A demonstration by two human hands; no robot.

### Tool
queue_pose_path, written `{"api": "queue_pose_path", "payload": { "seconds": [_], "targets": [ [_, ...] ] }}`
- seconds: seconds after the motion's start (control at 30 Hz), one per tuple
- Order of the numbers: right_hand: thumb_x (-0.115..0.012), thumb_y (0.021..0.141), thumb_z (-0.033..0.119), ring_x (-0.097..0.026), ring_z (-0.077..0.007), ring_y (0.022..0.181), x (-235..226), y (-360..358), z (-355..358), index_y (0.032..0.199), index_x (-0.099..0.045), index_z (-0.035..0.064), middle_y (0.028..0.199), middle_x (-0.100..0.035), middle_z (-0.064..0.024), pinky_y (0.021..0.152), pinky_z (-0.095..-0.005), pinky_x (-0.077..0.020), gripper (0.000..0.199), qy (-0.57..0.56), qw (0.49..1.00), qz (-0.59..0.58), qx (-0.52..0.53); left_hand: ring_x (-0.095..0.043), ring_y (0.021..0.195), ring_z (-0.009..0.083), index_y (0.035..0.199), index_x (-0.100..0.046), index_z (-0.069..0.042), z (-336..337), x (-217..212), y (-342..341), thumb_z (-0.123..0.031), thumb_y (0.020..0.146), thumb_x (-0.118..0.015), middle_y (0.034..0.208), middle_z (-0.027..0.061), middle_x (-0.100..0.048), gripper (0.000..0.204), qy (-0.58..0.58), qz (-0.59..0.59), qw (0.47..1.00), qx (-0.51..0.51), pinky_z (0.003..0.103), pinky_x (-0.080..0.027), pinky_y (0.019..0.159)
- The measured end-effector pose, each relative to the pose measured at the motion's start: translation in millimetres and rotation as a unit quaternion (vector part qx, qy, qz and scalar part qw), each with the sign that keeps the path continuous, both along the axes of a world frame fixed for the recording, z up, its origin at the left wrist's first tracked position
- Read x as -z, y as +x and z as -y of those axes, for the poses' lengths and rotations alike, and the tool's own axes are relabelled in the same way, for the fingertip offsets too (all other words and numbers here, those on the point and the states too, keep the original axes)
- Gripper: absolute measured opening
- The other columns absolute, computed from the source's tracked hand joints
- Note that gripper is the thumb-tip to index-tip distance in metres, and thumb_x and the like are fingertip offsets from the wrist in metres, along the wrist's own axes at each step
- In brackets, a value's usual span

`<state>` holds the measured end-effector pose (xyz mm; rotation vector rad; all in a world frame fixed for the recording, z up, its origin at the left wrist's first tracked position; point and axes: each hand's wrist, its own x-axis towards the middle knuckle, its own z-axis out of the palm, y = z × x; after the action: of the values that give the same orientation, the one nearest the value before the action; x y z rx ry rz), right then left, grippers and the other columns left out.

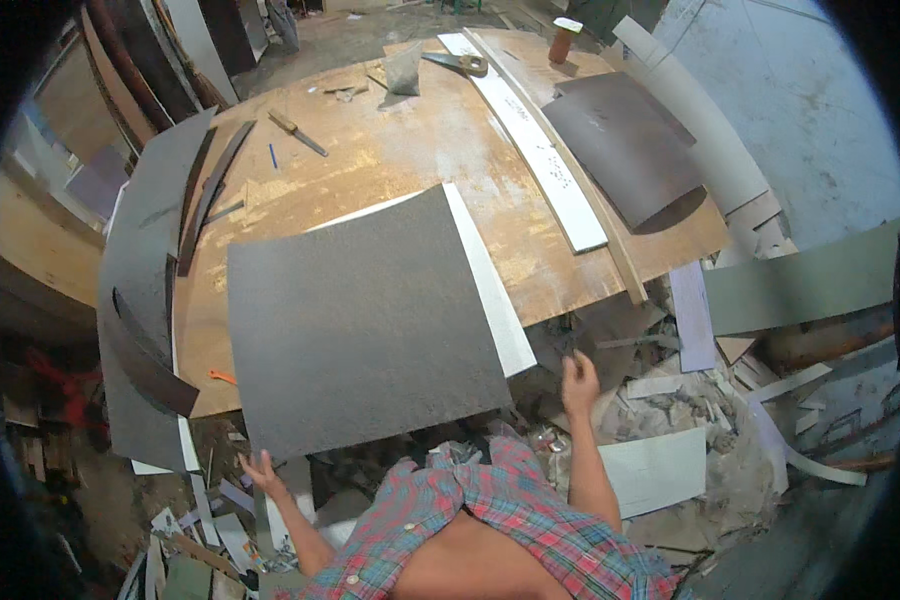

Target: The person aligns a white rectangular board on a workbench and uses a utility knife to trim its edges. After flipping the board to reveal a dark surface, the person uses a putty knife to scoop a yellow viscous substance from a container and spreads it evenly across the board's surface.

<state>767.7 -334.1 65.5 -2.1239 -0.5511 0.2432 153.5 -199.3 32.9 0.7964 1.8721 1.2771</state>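
A large dark grey-brown sheet [365, 325] with a rough surface lies over the near part of the wooden table and juts past its front edge. Under it a white sheet [490, 290] shows along the right and upper sides. My left hand [262, 474] is at the sheet's near left corner, fingers apart, palm upward; whether it touches the corner is hard to see. Off the sheet's right side, my right hand [579, 384] is raised past the table's front edge. Its fingers are loosely curled together, and nothing shows in them.
The table [390, 140] carries a handsaw [458, 63], a long white board [525, 140], a wooden strip [570, 165], a knife [298, 133] and a curled brown sheet [625, 145]. Dark curved strips [210, 195] lie at left. Offcuts [655, 470] litter the floor.
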Motion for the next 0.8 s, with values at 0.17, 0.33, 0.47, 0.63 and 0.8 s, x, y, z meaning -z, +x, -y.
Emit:
{"api": "queue_pose_path", "payload": {
  "seconds": [0.17,0.33,0.47,0.63,0.8],
  "targets": [
    [-0.076,0.081,0.053,-0.053,-0.0412,0.124,-2,-4,-132,0.131,-0.053,-0.0047,0.131,-0.057,-0.0272,0.105,-0.0471,-0.042,0.08,-0.127,0.972,0.079,-0.182,-0.029,0.146,0.0374,0.153,-0.028,0.003,-90,-67,16,-0.043,0.084,-0.076,0.158,0.0237,-0.029,0.096,-0.03,-0.281,0.944,0.172,0.045,-0.025,0.118],
    [-0.068,0.085,0.05,-0.05,-0.0432,0.125,13,-30,-164,0.141,-0.044,0.0012,0.132,-0.053,-0.0245,0.105,-0.0522,-0.041,0.077,-0.216,0.956,-0.005,-0.2,-0.034,0.144,0.0394,0.152,-0.029,0.005,-128,-21,17,-0.041,0.081,-0.078,0.155,0.0263,-0.034,0.097,-0.189,-0.315,0.899,0.238,0.045,-0.031,0.116],
    [-0.058,0.092,0.04,-0.042,-0.0439,0.132,4,-44,-158,0.144,-0.039,0.0031,0.142,-0.043,-0.0246,0.102,-0.0618,-0.0397,0.066,-0.262,0.951,0.007,-0.163,-0.039,0.141,0.0369,0.15,-0.034,0.005,-135,-31,22,-0.035,0.081,-0.081,0.152,0.0251,-0.039,0.092,-0.183,-0.227,0.923,0.25,0.046,-0.034,0.113],
    [-0.059,0.093,0.041,-0.051,-0.0459,0.122,20,-21,-153,0.132,-0.054,-0.0015,0.13,-0.055,-0.028,0.102,-0.0542,-0.043,0.058,-0.221,0.97,-0.001,-0.103,-0.042,0.139,0.038,0.15,-0.035,0.005,-112,-24,76,-0.035,0.086,-0.077,0.152,0.024,-0.04,0.086,-0.258,-0.138,0.922,0.254,0.048,-0.036,0.112],
    [-0.062,0.091,0.047,-0.062,-0.0439,0.11,36,9,-157,0.116,-0.066,-0.0041,0.113,-0.066,-0.0302,0.097,-0.0476,-0.0481,0.057,-0.157,0.982,0.0,-0.104,-0.045,0.136,0.0402,0.147,-0.039,0.006,-90,17,85,-0.035,0.091,-0.071,0.149,0.0252,-0.044,0.076,-0.148,-0.173,0.959,0.168,0.049,-0.037,0.11]
  ]
}}
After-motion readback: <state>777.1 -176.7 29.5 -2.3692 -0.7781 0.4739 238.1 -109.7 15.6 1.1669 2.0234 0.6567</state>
